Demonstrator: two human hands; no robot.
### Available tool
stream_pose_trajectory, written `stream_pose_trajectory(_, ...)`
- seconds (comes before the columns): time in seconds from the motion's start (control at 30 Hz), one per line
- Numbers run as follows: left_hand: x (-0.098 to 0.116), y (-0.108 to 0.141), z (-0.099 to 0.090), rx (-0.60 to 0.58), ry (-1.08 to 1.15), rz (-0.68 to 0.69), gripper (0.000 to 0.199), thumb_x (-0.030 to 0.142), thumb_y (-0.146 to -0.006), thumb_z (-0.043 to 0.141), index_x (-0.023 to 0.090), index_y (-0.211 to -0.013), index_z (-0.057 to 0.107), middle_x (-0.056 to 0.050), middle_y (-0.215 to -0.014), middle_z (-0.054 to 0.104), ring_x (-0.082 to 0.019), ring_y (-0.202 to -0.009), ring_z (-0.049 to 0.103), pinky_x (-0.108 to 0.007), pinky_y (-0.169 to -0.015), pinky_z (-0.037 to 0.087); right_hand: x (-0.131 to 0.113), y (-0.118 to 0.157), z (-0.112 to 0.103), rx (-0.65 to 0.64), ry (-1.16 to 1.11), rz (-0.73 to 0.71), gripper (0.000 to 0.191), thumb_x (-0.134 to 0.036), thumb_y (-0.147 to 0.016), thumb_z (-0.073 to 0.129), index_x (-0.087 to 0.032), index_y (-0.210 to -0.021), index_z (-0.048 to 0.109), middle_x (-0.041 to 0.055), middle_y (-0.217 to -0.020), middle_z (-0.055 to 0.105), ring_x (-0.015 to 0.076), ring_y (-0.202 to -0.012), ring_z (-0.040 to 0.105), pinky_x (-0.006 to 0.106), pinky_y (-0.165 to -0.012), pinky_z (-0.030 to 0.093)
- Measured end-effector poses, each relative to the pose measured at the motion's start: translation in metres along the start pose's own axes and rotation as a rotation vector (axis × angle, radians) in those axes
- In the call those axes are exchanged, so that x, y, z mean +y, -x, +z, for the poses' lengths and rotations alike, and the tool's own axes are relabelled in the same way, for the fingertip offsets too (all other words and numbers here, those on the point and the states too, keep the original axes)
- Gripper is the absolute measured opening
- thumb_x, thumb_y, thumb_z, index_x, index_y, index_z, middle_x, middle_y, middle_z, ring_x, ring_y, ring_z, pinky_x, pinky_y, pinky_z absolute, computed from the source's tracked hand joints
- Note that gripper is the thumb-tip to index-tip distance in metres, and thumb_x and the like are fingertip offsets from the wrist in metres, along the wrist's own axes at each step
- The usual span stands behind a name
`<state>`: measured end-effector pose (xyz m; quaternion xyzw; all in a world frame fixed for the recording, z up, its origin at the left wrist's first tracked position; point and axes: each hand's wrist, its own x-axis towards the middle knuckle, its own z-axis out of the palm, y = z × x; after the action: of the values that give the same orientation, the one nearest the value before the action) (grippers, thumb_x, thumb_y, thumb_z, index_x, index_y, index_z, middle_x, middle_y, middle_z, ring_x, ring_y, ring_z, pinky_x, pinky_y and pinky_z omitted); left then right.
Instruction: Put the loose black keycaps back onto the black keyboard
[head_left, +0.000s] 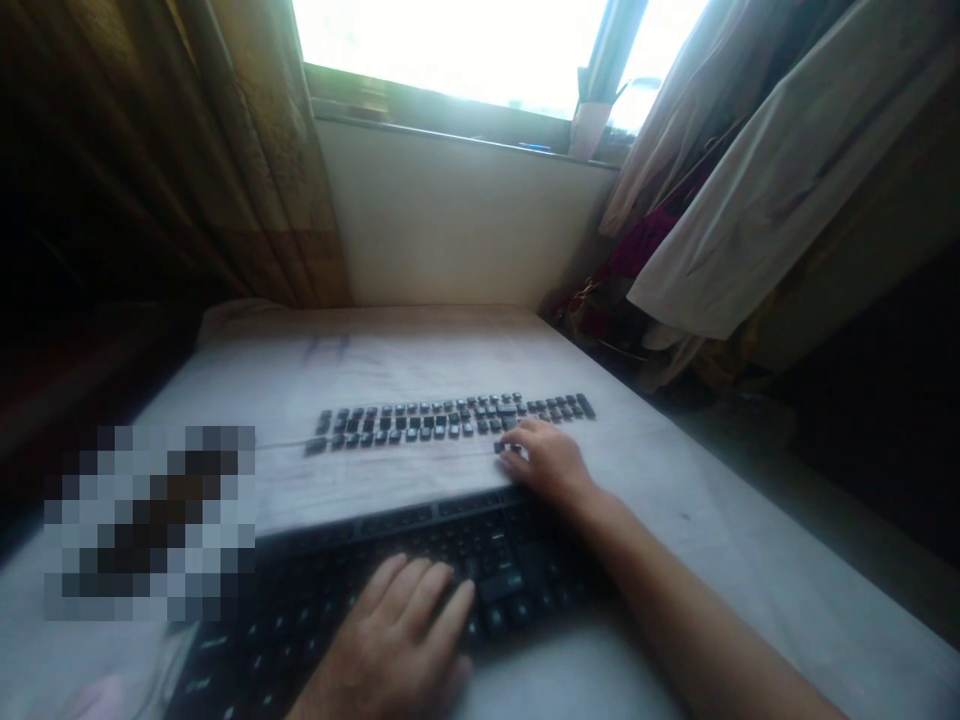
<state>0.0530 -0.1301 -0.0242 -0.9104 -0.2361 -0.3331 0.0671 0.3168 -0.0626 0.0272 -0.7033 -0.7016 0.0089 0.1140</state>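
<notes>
Covering white-ish tbl (637,470): cloth; window (450,50) behind, curtain (262,180) at L.

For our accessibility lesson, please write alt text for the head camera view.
A right hand holds a small dark keycap beside rows of loose keycaps on a white-covered surface; the left hand rests on a black keyboard. Behind are a bright window and curtain.

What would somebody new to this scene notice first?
Probably the rows of loose black keycaps laid out across the white cloth, beyond the dark keyboard. Next, the left hand resting on that keyboard and the right hand pinching a small dark key near the rows.
</notes>
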Motion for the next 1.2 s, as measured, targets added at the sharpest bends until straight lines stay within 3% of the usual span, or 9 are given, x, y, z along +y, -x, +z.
stream_pose_trajectory(0.27, 0.003, -0.003, -0.006, -0.055, 0.002, -0.01, 0.029, 0.034, -0.097, 0.049, 0.022, -0.116, 0.066, -0.004, -0.112, 0.067, -0.022, -0.104, 0.06, -0.04, -0.101, 0.041, -0.016, 0.056, -0.02, -0.05, -0.428, -0.06, 0.009, -0.018, -0.081, 0.067, -0.021, -0.088, 0.07, 0.0033, -0.093, 0.067, 0.0185, -0.089, 0.064, 0.033, -0.083, 0.049)
stream_pose_trajectory(0.43, 0.002, -0.002, -0.008, -0.089, 0.002, -0.003, 0.029, 0.032, -0.097, 0.05, 0.02, -0.118, 0.065, -0.006, -0.114, 0.067, -0.024, -0.106, 0.06, -0.042, -0.101, 0.042, -0.026, 0.079, -0.02, -0.145, -0.54, -0.124, 0.01, -0.015, -0.077, 0.069, -0.021, -0.085, 0.07, 0.0026, -0.09, 0.067, 0.0172, -0.084, 0.063, 0.03, -0.079, 0.049)
stream_pose_trajectory(0.63, 0.0, -0.005, -0.012, -0.121, -0.021, 0.036, 0.029, 0.03, -0.096, 0.052, 0.019, -0.12, 0.063, -0.007, -0.113, 0.067, -0.024, -0.104, 0.061, -0.042, -0.099, 0.043, -0.036, 0.081, -0.018, -0.254, -0.506, -0.12, 0.012, -0.012, -0.073, 0.07, -0.02, -0.082, 0.071, 0.0031, -0.087, 0.068, 0.0181, -0.084, 0.063, 0.029, -0.078, 0.048)
stream_pose_trajectory(1.0, 0.004, -0.007, -0.013, -0.101, 0.0, -0.017, 0.031, 0.034, -0.098, 0.047, 0.021, -0.121, 0.064, -0.007, -0.113, 0.066, -0.024, -0.106, 0.06, -0.044, -0.103, 0.038, -0.043, 0.075, -0.024, -0.278, -0.389, -0.089, 0.01, -0.014, -0.073, 0.07, -0.02, -0.082, 0.073, 0.0024, -0.085, 0.067, 0.0176, -0.082, 0.062, 0.028, -0.076, 0.045)
stream_pose_trajectory(1.2, 0.005, -0.018, -0.016, -0.202, -0.039, 0.044, 0.037, 0.041, -0.091, 0.06, 0.021, -0.123, 0.062, -0.009, -0.117, 0.064, -0.026, -0.109, 0.058, -0.045, -0.104, 0.038, -0.049, 0.07, -0.034, -0.343, -0.298, -0.097, 0.01, -0.017, -0.074, 0.07, -0.019, -0.083, 0.074, 0.0031, -0.087, 0.068, 0.0172, -0.082, 0.061, 0.026, -0.073, 0.042)
